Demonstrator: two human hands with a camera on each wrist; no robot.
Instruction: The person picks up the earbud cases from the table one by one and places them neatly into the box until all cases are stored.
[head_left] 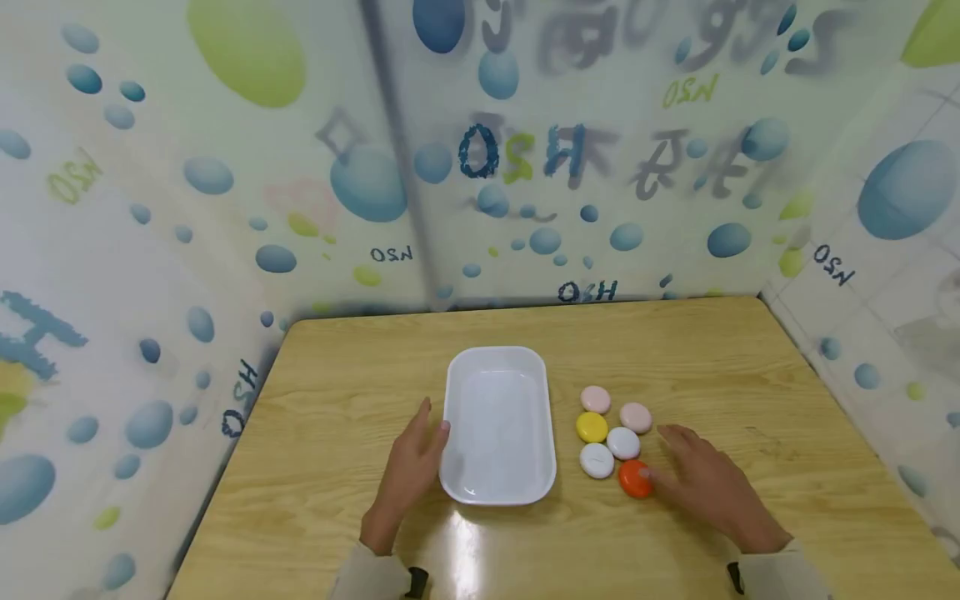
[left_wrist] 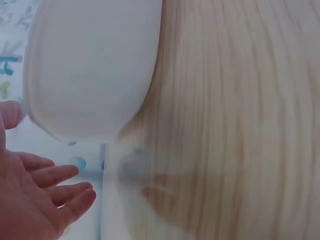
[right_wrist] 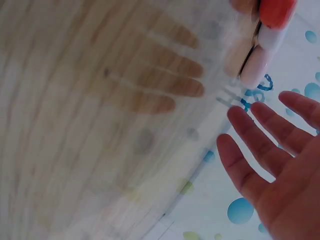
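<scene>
A white rectangular tray (head_left: 497,425) with rounded corners lies on the wooden table. My left hand (head_left: 411,467) is at its left side, thumb right at the rim and fingers fairly straight; the left wrist view shows the tray's side (left_wrist: 95,75) above the spread fingers. Right of the tray lie several round, smooth discs: a yellow disc (head_left: 592,427), two pale pink ones (head_left: 596,399), two white ones (head_left: 597,460) and a red-orange disc (head_left: 636,479). My right hand (head_left: 708,483) is beside them, its thumb tip at the red-orange disc, the other fingers extended and holding nothing.
The wooden table (head_left: 360,375) reflects light near its front edge. Behind it and on both sides stand walls (head_left: 525,242) patterned with blue and green bubbles and lettering.
</scene>
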